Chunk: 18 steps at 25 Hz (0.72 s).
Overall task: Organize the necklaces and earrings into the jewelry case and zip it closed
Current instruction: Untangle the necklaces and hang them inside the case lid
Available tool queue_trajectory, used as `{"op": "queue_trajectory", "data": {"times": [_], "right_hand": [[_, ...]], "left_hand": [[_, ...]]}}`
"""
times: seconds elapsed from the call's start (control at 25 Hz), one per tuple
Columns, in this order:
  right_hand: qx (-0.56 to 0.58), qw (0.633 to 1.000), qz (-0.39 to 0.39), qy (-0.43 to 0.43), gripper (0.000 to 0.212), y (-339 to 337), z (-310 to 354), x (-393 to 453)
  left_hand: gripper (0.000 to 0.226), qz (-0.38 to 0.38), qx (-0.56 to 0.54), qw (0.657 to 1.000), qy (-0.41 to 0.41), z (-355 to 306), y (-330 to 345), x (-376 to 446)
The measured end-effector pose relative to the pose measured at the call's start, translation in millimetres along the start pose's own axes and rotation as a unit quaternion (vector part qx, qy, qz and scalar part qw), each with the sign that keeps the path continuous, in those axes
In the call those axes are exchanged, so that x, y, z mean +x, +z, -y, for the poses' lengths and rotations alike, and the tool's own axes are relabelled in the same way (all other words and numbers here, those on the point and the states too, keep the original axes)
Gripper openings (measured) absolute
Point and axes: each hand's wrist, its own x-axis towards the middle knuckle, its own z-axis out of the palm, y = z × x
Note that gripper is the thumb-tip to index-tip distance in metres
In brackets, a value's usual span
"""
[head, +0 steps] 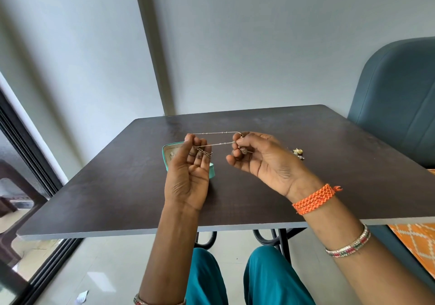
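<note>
A thin silver necklace (219,133) is stretched in a double strand between my two hands, above the dark table (117,187). My left hand (189,175) pinches one end, with folded chain bunched at its fingertips. My right hand (266,161) pinches the other end, where a small pendant hangs by the fingers. The teal jewelry case (170,150) lies open on the table behind my left hand, its cream lining showing; most of it is hidden by that hand. A small pile of earrings (298,152) lies on the table to the right of my right hand.
A blue-grey padded chair (397,107) stands at the table's right side. An orange patterned cloth (414,241) lies low at the right. A dark window frame (28,154) runs along the left. Grey walls stand close behind the table.
</note>
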Motion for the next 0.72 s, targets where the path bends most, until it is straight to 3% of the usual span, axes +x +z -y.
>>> {"op": "queue_trajectory", "data": {"times": [0.16, 0.24, 0.32, 0.44, 0.52, 0.6, 0.72], "right_hand": [[0.091, 0.994, -0.052, 0.019, 0.019, -1.3, 0.0, 3.2], [0.095, 0.994, -0.052, 0.021, 0.019, -3.0, 1.4, 3.4], [0.083, 0.995, -0.056, 0.016, 0.018, -3.9, 1.5, 4.5], [0.058, 0.995, -0.079, -0.002, 0.016, -3.4, -2.9, 8.9], [-0.037, 0.993, -0.110, -0.015, 0.017, -1.3, -11.3, 11.4], [-0.230, 0.965, -0.121, -0.020, 0.018, 0.9, -20.0, 9.4], [-0.499, 0.862, -0.081, -0.036, 0.024, 5.9, -24.0, 1.6]], "left_hand": [[0.012, -0.055, 0.146, 0.985, 0.074, 10.6, -5.5, 5.2], [0.010, -0.056, 0.178, 0.980, 0.067, 13.0, -8.0, 6.4], [0.005, -0.042, 0.155, 0.987, 0.023, 11.7, -7.9, 4.8], [0.004, -0.018, 0.032, 0.998, -0.055, 8.4, -2.7, 0.3], [0.004, -0.019, -0.014, 0.998, -0.061, 9.2, 0.5, -1.6], [0.011, -0.023, -0.026, 0.999, -0.030, 14.6, 2.2, -3.6], [0.053, -0.043, -0.057, 0.996, 0.045, 20.4, -3.0, -1.6]]}}
